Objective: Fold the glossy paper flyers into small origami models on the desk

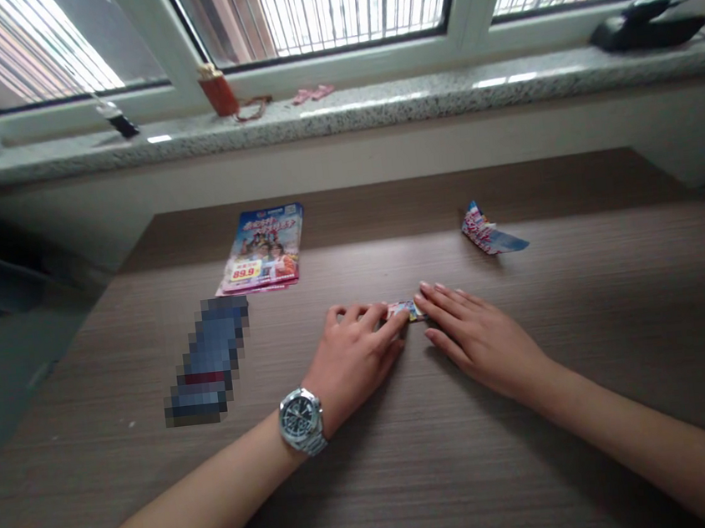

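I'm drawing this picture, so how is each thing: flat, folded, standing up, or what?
Left hand: palm down, fingers on the strip
Right hand: palm down, touching the strip's other end
Strip: low on the table, partly covered
Folded paper: creased, partly raised
Flyers: stacked, flat
Watch: worn on the left wrist
Red container: standing, gold top on
Pixelated thing: can't tell

Hands: 2 (left hand (355, 356), right hand (480, 343)). Watch (302, 421): 1. Folded papers: 2 (strip (413, 309), winged piece (480, 229)). Flyer stack (267, 243): 1; sheets several, exact number not readable. Pixelated object (211, 354): 1. Red bottle (218, 91): 1. Window panes (350, 0) in view: 3. Table (375, 480): 1.
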